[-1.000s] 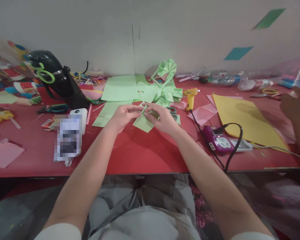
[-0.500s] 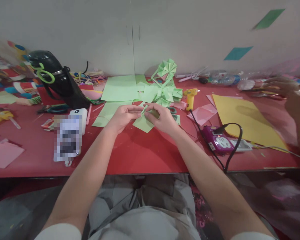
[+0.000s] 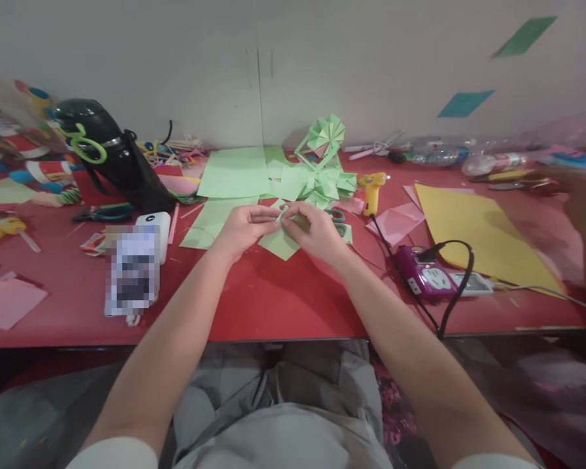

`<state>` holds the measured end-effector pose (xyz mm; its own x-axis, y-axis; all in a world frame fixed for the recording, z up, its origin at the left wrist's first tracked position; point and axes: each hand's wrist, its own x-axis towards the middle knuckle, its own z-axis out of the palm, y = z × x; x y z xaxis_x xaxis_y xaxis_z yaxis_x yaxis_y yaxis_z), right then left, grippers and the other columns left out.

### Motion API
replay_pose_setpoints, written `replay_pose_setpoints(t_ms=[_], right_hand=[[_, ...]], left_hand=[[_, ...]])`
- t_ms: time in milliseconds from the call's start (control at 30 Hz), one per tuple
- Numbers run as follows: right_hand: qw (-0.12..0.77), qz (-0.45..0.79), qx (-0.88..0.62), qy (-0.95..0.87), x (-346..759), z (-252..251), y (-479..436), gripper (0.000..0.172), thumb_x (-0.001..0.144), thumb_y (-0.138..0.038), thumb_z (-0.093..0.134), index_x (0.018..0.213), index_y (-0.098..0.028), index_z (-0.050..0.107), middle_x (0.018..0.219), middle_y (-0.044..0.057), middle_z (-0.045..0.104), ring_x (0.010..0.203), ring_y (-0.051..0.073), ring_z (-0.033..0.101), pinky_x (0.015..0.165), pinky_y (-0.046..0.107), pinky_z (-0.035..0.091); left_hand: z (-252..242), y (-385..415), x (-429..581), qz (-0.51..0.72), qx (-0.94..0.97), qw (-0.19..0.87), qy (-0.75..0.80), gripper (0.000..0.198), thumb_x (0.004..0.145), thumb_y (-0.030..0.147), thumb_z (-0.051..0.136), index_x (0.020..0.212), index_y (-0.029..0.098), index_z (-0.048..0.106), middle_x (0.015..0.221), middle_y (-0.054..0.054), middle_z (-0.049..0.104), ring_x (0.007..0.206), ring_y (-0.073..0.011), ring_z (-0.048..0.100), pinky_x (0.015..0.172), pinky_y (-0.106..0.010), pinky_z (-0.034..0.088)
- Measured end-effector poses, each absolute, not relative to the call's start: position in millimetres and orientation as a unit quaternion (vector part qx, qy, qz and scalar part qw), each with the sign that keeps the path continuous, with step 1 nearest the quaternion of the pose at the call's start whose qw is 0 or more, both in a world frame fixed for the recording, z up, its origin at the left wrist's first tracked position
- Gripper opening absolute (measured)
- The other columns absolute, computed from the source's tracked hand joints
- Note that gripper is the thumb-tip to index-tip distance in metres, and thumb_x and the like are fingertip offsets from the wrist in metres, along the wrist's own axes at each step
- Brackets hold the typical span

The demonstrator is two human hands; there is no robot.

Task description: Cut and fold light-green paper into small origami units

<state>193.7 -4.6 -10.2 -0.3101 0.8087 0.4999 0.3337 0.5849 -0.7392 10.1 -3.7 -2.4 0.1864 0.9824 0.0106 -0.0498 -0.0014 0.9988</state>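
Note:
My left hand (image 3: pixel 241 228) and my right hand (image 3: pixel 315 233) meet over the red table (image 3: pixel 273 299), both pinching a small light green paper piece (image 3: pixel 279 242) between fingertips. The paper rests partly on the table under my hands. Just behind them lie flat light green sheets (image 3: pixel 234 172) and a pile of folded green paper shapes (image 3: pixel 322 176). Green-handled scissors (image 3: pixel 339 220) lie right beside my right hand.
A yellow glue gun (image 3: pixel 372 189), pink paper (image 3: pixel 395 223), a yellow sheet (image 3: pixel 483 234) and a purple power strip (image 3: pixel 427 279) with a black cable lie at the right. Another person's hand (image 3: pixel 583 202) moves at the far right. A black bag (image 3: pixel 112 156) and a blurred card (image 3: pixel 131 270) are left.
My hands hold almost the same pose, fingers shifting slightly on the green paper. The other person's hand at the far right has moved along the back of the table.

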Motion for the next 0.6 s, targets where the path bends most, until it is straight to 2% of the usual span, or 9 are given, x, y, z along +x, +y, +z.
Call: replay_pose_setpoints(t_ms=[100, 167, 300, 433, 600], right_hand=[[0.469, 0.286, -0.389, -0.739, 194.2, -12.2, -1.7, 0.013, 0.086, -0.034, 0.062, 0.092, -0.022, 0.061, 0.108, 0.008, 0.070, 0.100, 0.022, 0.064, 0.089, 0.039, 0.048], [0.487, 0.311, -0.402, -0.710, 195.2, -12.2, 0.1, 0.022, 0.083, -0.036, 0.066, 0.099, -0.021, 0.060, 0.111, 0.009, 0.069, 0.101, 0.022, 0.064, 0.087, 0.038, 0.050], [0.485, 0.412, -0.420, -0.647, 197.5, -8.0, 0.7, 0.038, 0.078, -0.044, 0.073, 0.106, -0.020, 0.063, 0.099, 0.008, 0.073, 0.092, 0.021, 0.068, 0.081, 0.037, 0.053], [0.464, 0.480, -0.426, -0.610, 199.6, -4.0, 0.3, 0.032, 0.077, -0.049, 0.073, 0.088, -0.019, 0.071, 0.083, 0.006, 0.074, 0.080, 0.021, 0.069, 0.073, 0.035, 0.055], [0.499, 0.449, -0.422, -0.609, 200.8, -5.9, 3.0, 0.024, 0.078, -0.044, 0.072, 0.079, -0.020, 0.075, 0.073, 0.002, 0.069, 0.071, 0.017, 0.063, 0.069, 0.033, 0.052]], left_hand=[[-0.5, -4.6, 9.8, 0.470, 0.539, 0.527, 0.459, 0.033, 0.060, 0.026, 0.087, 0.090, 0.015, 0.077, 0.088, -0.008, 0.077, 0.095, -0.0244, 0.070, 0.093, -0.041, 0.052], [1.0, -5.2, 9.1, 0.471, 0.548, 0.508, 0.469, 0.031, 0.061, 0.026, 0.086, 0.089, 0.016, 0.077, 0.087, -0.008, 0.077, 0.094, -0.0245, 0.070, 0.091, -0.040, 0.053], [2.4, -5.2, 7.2, 0.473, 0.554, 0.497, 0.471, 0.030, 0.063, 0.027, 0.084, 0.091, 0.017, 0.077, 0.090, -0.008, 0.077, 0.091, -0.0251, 0.070, 0.086, -0.041, 0.054], [1.5, -3.3, 5.3, 0.478, 0.552, 0.497, 0.468, 0.030, 0.064, 0.028, 0.084, 0.092, 0.018, 0.077, 0.092, -0.008, 0.077, 0.091, -0.0251, 0.070, 0.085, -0.040, 0.055], [-2.7, -0.4, 2.9, 0.472, 0.535, 0.509, 0.481, 0.033, 0.062, 0.027, 0.085, 0.093, 0.016, 0.077, 0.091, -0.009, 0.076, 0.089, -0.0247, 0.070, 0.084, -0.040, 0.055]])
